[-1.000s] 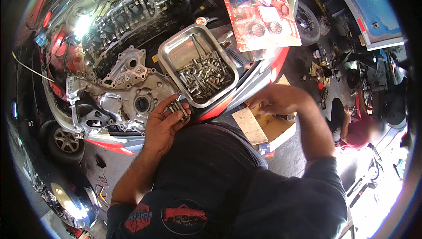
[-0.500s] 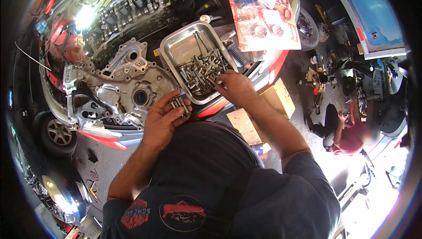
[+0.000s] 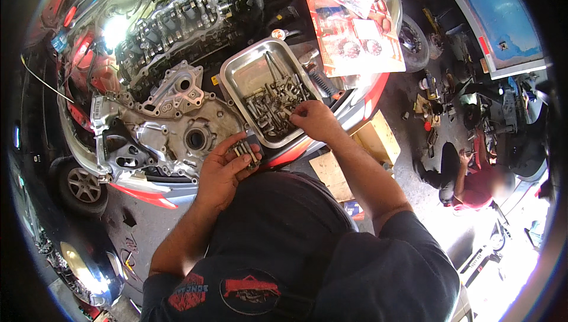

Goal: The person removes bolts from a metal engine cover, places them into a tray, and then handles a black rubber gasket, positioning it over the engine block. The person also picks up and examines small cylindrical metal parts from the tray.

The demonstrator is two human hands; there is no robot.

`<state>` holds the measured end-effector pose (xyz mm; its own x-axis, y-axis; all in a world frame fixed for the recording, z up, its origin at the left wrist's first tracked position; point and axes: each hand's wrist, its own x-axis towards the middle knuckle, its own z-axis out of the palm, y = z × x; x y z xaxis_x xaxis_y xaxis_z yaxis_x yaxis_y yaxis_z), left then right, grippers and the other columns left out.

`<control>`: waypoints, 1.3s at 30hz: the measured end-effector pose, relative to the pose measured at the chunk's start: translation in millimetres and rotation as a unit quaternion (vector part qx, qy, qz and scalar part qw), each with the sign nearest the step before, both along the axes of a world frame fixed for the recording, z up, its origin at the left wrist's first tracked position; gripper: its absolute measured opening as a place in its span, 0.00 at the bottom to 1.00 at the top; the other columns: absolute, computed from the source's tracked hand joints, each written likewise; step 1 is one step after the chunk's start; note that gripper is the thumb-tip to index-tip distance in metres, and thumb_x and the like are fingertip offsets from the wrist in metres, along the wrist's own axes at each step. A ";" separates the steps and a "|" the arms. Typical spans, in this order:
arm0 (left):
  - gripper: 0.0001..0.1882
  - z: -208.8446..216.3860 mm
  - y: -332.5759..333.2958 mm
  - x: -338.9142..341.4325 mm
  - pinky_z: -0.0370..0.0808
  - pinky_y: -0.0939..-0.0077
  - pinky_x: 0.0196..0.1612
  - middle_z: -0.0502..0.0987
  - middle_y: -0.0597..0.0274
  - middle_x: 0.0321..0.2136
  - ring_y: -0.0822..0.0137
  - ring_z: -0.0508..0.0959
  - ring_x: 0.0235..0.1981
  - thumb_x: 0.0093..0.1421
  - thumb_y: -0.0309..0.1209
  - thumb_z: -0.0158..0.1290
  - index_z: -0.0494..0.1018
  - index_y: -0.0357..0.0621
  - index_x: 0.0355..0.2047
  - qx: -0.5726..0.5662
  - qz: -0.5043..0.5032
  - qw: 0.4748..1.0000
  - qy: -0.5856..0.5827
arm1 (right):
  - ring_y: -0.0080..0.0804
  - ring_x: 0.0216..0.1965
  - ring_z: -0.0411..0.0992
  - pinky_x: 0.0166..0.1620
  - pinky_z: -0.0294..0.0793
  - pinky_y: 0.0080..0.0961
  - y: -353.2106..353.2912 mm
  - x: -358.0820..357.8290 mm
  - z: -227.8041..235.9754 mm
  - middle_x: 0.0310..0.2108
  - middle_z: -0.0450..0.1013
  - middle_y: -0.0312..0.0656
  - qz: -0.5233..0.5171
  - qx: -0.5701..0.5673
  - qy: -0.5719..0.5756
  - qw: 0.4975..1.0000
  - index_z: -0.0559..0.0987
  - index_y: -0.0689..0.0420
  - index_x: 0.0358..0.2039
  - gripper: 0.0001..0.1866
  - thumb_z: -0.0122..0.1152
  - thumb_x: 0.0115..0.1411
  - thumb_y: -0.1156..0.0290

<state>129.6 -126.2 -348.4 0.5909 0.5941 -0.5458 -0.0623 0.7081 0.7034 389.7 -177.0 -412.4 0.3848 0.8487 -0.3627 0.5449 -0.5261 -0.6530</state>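
Note:
My left hand [image 3: 223, 171] is closed around a small bunch of metal bolts [image 3: 245, 151], held in front of my belly with the shafts side by side. My right hand [image 3: 316, 122] reaches over the near right side of a steel tray [image 3: 251, 68]. Its thumb and fingers are pinched together at the heap of loose bolts [image 3: 266, 109], on what looks like a single bolt [image 3: 287, 110]. The bolts lie piled mostly in the tray's near half, some long ones pointing toward the far end.
A cast aluminium engine cover [image 3: 168, 129] lies left of the tray. Beyond it is an open engine [image 3: 177, 23] in the car's bay. Red-printed packaging [image 3: 361, 44] lies at the far right. A cardboard box [image 3: 378, 138] stands below my right arm. A person [image 3: 473, 183] crouches farther right.
The whole view has shifted slightly. My right fingers have moved a little at the edge of the bolt heap, and a bolt now shows at their tips. My left hand keeps its bunch.

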 end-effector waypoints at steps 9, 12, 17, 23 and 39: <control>0.28 -1.6 -7.9 -6.4 0.78 0.65 0.50 0.78 0.53 0.45 0.63 0.79 0.45 0.60 0.21 0.54 0.64 0.45 0.61 0.003 0.003 1.000 -0.006 | 0.50 0.41 0.77 0.45 0.76 0.43 63.9 37.7 12.6 0.35 0.77 0.56 0.043 0.107 -0.129 0.985 0.81 0.59 0.35 0.13 0.59 0.55 0.63; 0.27 -1.7 -9.7 -9.0 0.78 0.66 0.50 0.78 0.52 0.46 0.62 0.79 0.46 0.60 0.20 0.54 0.64 0.44 0.60 0.008 0.002 1.000 -0.004 | 0.49 0.43 0.77 0.47 0.76 0.45 104.8 29.1 0.9 0.39 0.77 0.54 0.149 0.123 -0.184 0.964 0.82 0.58 0.36 0.12 0.57 0.56 0.65; 0.26 -0.9 -11.0 -11.4 0.78 0.66 0.52 0.78 0.51 0.46 0.62 0.79 0.46 0.61 0.19 0.53 0.64 0.42 0.59 -0.006 0.016 1.000 -0.017 | 0.48 0.45 0.77 0.49 0.76 0.45 144.5 5.7 -19.2 0.43 0.78 0.49 0.281 0.082 -0.219 0.931 0.84 0.56 0.35 0.11 0.56 0.55 0.68; 0.25 0.4 -10.9 -18.4 0.78 0.67 0.50 0.78 0.52 0.45 0.63 0.79 0.46 0.61 0.19 0.53 0.65 0.42 0.59 0.007 0.044 0.999 -0.002 | 0.48 0.44 0.76 0.49 0.75 0.43 136.2 3.5 -16.4 0.41 0.78 0.48 0.303 0.112 -0.181 0.929 0.83 0.52 0.36 0.11 0.61 0.53 0.66; 0.25 -3.2 -8.4 -5.5 0.78 0.68 0.50 0.78 0.53 0.45 0.64 0.79 0.46 0.62 0.20 0.53 0.65 0.43 0.59 0.013 0.028 0.999 -0.011 | 0.47 0.39 0.76 0.45 0.75 0.40 -3.8 59.0 15.7 0.36 0.75 0.49 0.073 0.101 -0.145 0.982 0.83 0.55 0.36 0.10 0.62 0.56 0.65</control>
